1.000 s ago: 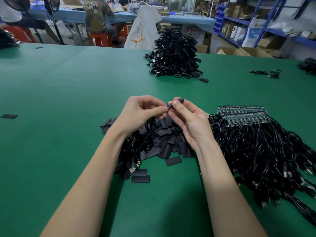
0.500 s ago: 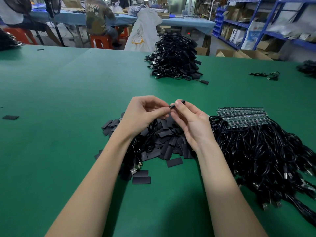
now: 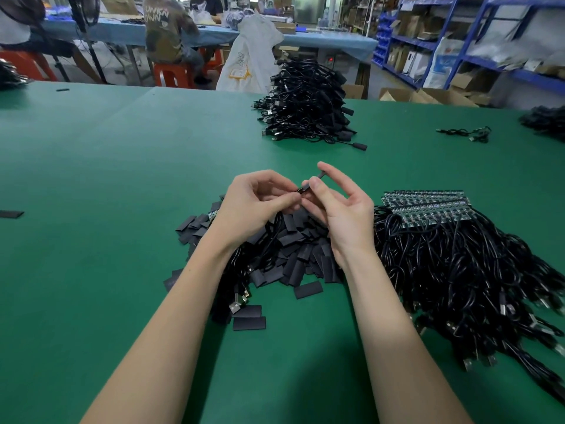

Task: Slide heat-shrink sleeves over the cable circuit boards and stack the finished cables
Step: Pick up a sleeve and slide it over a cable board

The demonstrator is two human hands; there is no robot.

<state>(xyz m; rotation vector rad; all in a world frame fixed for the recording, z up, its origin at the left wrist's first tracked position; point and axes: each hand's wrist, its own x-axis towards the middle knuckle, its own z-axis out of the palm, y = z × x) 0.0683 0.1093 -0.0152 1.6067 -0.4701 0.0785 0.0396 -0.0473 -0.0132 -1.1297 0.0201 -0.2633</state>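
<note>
Both hands' fingers [image 3: 318,191] pinching black sleeve [image 3: 305,188], above sleeve pile [image 3: 287,255]

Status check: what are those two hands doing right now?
Left hand and right hand pinch small black heat-shrink sleeve between them. Loose sleeves pile beneath. Nothing blocking.

Both bare forearms extend forward from the lower edge of the view and converge toward the centre. The left hand [image 3: 253,206] is held palm down, fingers curled inward, thumb and forefinger tips pinched together at its right side. The right hand [image 3: 342,209] is turned palm toward the left, thumb [image 3: 318,191] raised and pressed toward the extended forefinger [image 3: 336,175]; the remaining fingers are loosely bent. The fingertips of the two hands meet, the wrists well apart.
</note>
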